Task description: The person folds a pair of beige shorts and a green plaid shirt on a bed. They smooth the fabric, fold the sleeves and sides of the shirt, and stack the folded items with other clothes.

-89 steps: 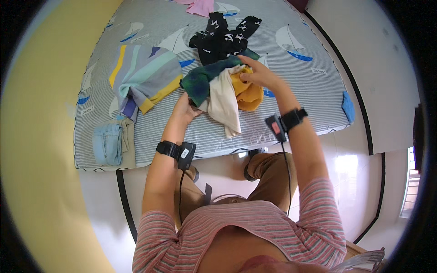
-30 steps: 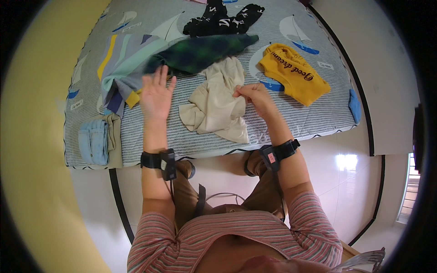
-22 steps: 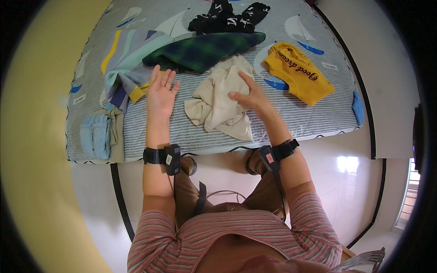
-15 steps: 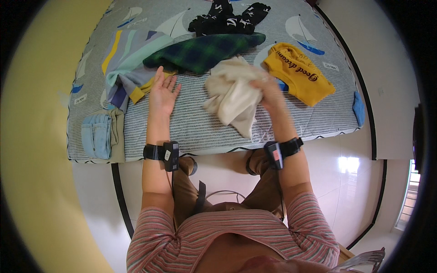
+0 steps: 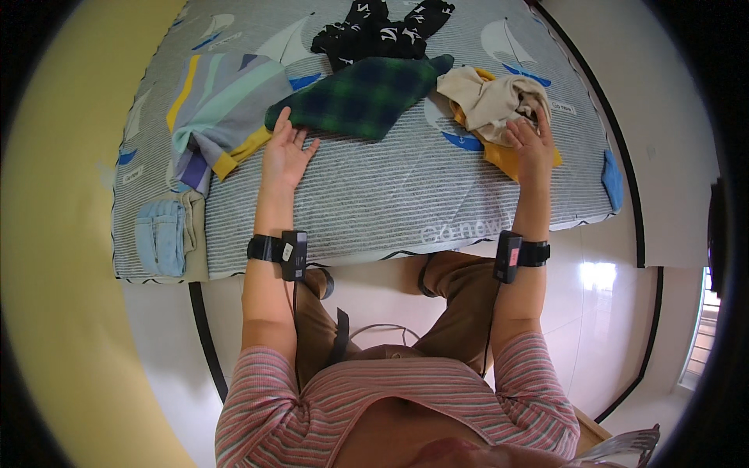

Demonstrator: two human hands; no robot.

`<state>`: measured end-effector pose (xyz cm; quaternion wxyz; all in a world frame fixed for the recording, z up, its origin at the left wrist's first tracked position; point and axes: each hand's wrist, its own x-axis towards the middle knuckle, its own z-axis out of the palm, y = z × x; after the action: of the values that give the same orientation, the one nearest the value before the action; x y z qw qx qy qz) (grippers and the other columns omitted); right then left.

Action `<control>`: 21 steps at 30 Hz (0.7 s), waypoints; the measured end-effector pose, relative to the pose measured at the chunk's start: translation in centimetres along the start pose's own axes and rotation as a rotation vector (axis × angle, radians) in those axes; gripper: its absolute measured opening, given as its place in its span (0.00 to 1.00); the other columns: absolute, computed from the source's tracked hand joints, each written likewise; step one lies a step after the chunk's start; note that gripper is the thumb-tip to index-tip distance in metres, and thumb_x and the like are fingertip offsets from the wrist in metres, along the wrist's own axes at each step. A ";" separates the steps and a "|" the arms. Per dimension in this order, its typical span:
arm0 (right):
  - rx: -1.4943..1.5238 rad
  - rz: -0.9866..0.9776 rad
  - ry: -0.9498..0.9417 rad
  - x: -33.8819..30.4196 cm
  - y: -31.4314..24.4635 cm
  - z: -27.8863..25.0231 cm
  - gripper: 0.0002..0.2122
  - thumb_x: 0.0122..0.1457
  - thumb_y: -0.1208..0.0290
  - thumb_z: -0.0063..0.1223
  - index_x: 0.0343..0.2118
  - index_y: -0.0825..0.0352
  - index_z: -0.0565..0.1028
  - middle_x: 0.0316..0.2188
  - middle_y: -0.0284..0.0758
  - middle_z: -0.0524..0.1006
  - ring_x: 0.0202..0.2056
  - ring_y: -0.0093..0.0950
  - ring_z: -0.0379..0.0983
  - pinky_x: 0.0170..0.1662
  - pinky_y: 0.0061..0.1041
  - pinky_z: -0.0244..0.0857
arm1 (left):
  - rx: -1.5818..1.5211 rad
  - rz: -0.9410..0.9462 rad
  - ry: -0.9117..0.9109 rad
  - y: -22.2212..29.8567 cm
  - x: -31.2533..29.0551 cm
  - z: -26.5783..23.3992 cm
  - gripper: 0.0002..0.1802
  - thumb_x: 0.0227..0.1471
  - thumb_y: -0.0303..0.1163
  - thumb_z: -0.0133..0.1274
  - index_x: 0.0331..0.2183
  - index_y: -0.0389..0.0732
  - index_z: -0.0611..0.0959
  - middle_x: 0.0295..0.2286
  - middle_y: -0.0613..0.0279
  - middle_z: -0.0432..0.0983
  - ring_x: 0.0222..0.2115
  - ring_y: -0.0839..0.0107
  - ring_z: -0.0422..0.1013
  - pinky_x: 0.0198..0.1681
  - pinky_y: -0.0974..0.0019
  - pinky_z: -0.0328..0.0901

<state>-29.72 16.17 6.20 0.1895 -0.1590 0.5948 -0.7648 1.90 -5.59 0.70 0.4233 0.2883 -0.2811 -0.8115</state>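
Observation:
My left hand is open, palm up and fingers spread, beside the lower left end of a dark green plaid garment. Whether the fingertips touch that cloth, I cannot tell. My right hand is also open, its fingers apart at the lower edge of a crumpled cream garment. That cream piece lies bunched on top of a yellow garment, covering most of it. Left of the plaid cloth lies a striped grey, mint and yellow garment, loosely spread.
A black garment with white print lies at the far side of the bed. Folded light blue jeans and a folded beige garment sit at the near left corner. A small blue cloth rests by the right edge.
My right hand has carried the cream garment from the middle of the bed rightward onto the yellow one and let go. The plaid garment now shows more fully; my left hand barely moved.

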 end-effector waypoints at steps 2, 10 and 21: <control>-0.187 -0.109 0.001 -0.3 0.1 0.5 0.22 0.52 0.75 0.51 0.52 0.65 0.64 0.42 0.38 0.70 0.37 0.24 0.70 0.37 0.19 0.65 | 0.005 0.038 -0.006 0.1 0.5 -0.6 0.22 0.57 0.37 0.40 0.53 0.47 0.66 0.46 0.62 0.62 0.48 0.64 0.56 0.53 0.53 0.49; -0.164 0.281 -0.452 -3.3 1.6 3.6 0.20 0.57 0.57 0.46 0.46 0.67 0.68 0.37 0.35 0.73 0.36 0.22 0.69 0.39 0.24 0.63 | -0.253 -0.043 -0.752 2.2 -4.7 1.1 0.21 0.55 0.36 0.41 0.49 0.37 0.68 0.45 0.56 0.69 0.47 0.62 0.63 0.54 0.52 0.52; -0.451 0.417 -0.619 -8.0 3.6 5.7 0.44 0.49 0.46 0.52 0.60 0.68 0.43 0.50 0.49 0.63 0.46 0.38 0.65 0.42 0.38 0.65 | 0.772 -0.556 -0.938 -2.3 -11.1 2.7 0.14 0.53 0.36 0.48 0.31 0.34 0.80 0.28 0.62 0.77 0.32 0.75 0.70 0.41 0.72 0.61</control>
<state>-19.61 14.37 3.91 0.4700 -0.2946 0.6816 -0.4772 4.11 5.56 3.44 -0.1025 0.0975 -0.6210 -0.7709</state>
